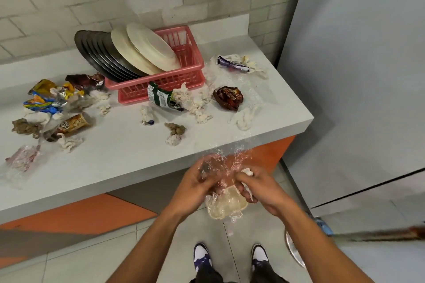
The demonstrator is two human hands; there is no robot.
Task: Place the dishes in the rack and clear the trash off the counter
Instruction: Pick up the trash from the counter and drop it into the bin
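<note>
Trash is split between the hands and the worktop (128, 163). Nearest, below the worktop edge, both hands work a clear plastic bag (226, 205) with pale wads inside. Left hand (197, 187) has its grip closed on the bag's rim; right hand (257, 187) has its grip clamped on a white tissue (248, 172) at the bag mouth. Shoes (202, 257) on the tiled floor below.

On the worktop, front left: clear wrapper (20, 159), brown snack tube (71, 125), tissue wads. Middle: grey-brown wad (176, 130), green packet (161, 97) touching the rack front, red-brown wrapper (228, 97) to its right. Left side: pile of yellow-blue wrappers (43, 97). Further back right, purple wrapper (233, 64) on tissues.

Pink rack (184, 76) near the wall holds the dishes: dark plates (101, 57) tilted at left, two cream plates (147, 49) leaning on them.
</note>
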